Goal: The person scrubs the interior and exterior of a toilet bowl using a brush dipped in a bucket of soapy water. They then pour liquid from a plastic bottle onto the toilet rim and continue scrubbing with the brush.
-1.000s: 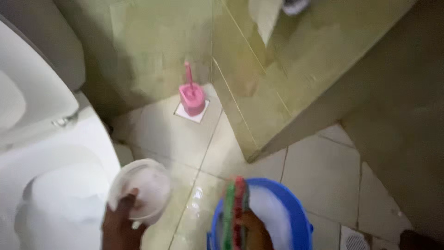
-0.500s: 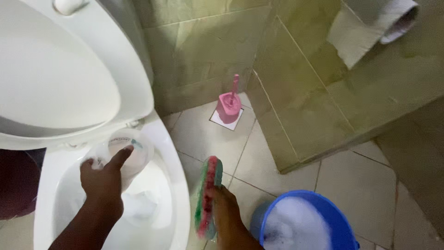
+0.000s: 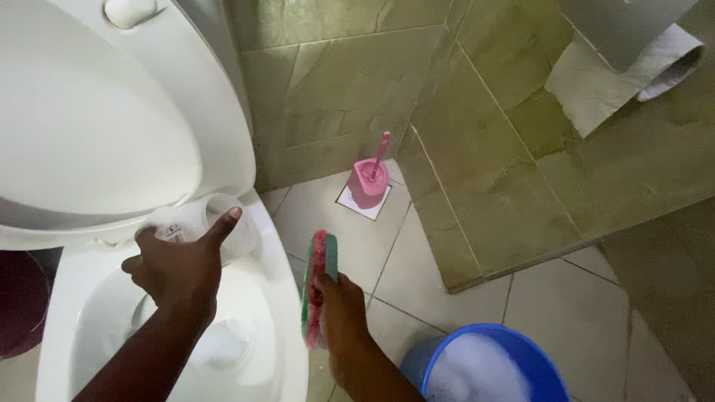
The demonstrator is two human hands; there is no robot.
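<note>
While the left hand [image 3: 175, 272] gripped a clear plastic container [image 3: 201, 223] tipped over the open toilet bowl [image 3: 279, 298], the right hand [image 3: 339, 309] clasped a red-and-green sponge [image 3: 316, 286] just beside the rim; a blue bucket [image 3: 484, 368] of suds stood on the tiled floor [image 3: 581, 313], a pink brush holder [image 3: 367, 182] against green-tiled walls.
</note>
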